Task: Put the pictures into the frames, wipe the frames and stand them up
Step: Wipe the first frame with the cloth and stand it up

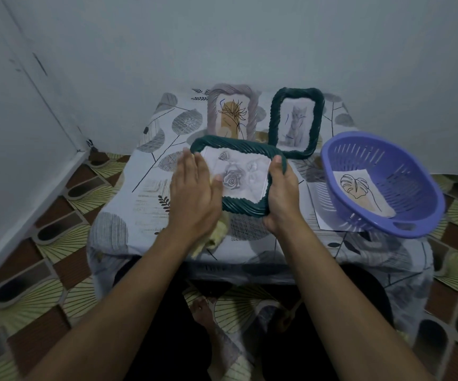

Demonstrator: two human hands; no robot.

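Observation:
A dark green frame (239, 149) holding a grey rose picture (239, 174) lies tilted over the table's middle. My right hand (281, 196) grips its right edge, thumb on the front. My left hand (195, 188) lies flat with straight fingers on the frame's left side, pressing a yellow cloth (217, 232) whose end hangs out below the palm. Behind, a grey frame (232, 111) with a plant drawing and a second green frame (295, 122) with a cat picture stand upright against the wall.
A purple plastic basket (381, 182) at the right holds a leaf drawing (359, 188) and rests partly on a white sheet (318, 204). The small table carries a leaf-patterned cloth (129, 204). The wall is close behind, and patterned floor surrounds the table.

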